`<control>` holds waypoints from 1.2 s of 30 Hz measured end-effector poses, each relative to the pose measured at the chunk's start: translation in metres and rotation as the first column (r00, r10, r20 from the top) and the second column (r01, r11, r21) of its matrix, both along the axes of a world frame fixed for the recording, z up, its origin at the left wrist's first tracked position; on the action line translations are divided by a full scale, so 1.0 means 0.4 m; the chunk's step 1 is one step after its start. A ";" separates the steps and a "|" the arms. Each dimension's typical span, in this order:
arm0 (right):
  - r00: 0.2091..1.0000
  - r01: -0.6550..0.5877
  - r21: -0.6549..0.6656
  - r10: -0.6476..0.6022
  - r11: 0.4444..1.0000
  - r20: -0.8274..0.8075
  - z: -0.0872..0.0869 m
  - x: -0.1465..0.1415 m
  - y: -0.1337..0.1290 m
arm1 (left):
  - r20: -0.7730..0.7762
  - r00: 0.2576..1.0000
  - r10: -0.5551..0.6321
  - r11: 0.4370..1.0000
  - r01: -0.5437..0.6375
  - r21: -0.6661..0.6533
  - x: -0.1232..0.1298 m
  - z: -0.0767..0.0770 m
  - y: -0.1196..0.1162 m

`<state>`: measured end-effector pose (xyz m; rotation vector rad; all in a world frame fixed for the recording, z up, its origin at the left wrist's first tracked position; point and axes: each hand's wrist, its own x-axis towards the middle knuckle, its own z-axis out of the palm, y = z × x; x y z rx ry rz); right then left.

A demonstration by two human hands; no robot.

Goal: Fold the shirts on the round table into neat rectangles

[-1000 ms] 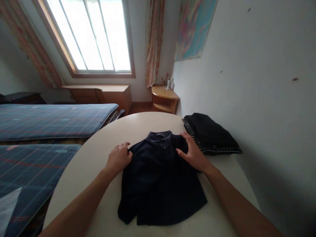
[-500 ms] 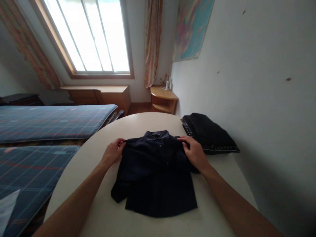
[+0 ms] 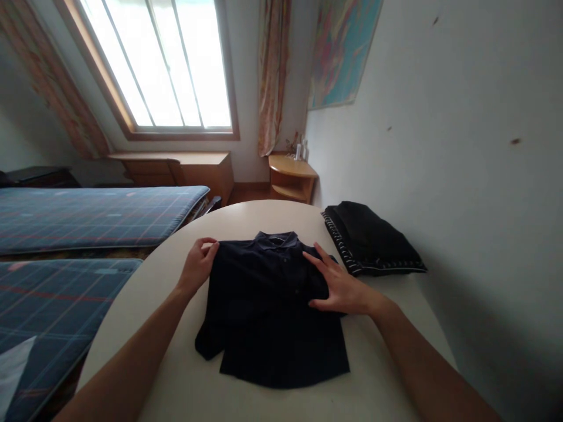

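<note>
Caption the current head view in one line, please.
Left hand pinches a dark shirt's shoulder while the spread right hand rests on its other side, beside folded black cloth.

The right hand [image 3: 341, 287] covers part of the dark shirt [image 3: 281, 328]. The left hand [image 3: 201, 262] hides a tiny bit of its edge. The top of the picture cuts off the window [image 3: 165, 70], the curtains [image 3: 273, 82] and the poster [image 3: 341, 53]. The bottom cuts off the round table [image 3: 259, 212]. The little things [image 3: 299, 150] by the wall are too small to name.
</note>
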<state>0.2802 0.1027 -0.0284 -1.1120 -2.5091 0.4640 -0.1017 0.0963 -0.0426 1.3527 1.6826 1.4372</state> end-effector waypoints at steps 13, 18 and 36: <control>0.853 0.416 0.290 -0.259 0.862 -0.453 -0.006 -0.019 0.060 | -0.011 0.999 0.039 0.995 -0.038 0.092 -0.051 0.003 0.012; 0.918 0.358 0.377 -0.248 0.854 -0.310 0.006 -0.048 0.034 | -0.423 0.835 0.352 0.932 -0.268 0.246 -0.060 0.017 0.006; 0.957 0.290 0.211 -0.283 0.934 -0.063 -0.047 -0.030 0.063 | -0.720 0.438 -0.539 0.834 0.400 -0.381 0.133 0.037 -0.127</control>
